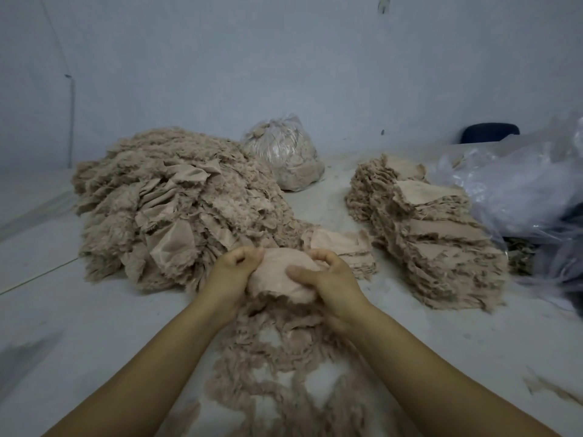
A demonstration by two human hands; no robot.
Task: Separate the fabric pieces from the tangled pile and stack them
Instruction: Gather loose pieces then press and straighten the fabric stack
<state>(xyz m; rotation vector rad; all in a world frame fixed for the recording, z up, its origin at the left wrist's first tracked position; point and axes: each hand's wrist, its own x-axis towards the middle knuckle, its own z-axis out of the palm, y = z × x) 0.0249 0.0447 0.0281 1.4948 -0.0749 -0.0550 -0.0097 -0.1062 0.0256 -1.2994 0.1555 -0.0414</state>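
While frayed strips hang below, 2 hands' grip point(280, 272) clutches the fabric piece point(280, 279) between them.

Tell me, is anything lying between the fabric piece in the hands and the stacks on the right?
Nothing visible does. Both hands, left hand and right hand, grip the fabric piece. A low stack lies just beyond it, and the way to the tall stacks runs over bare table.
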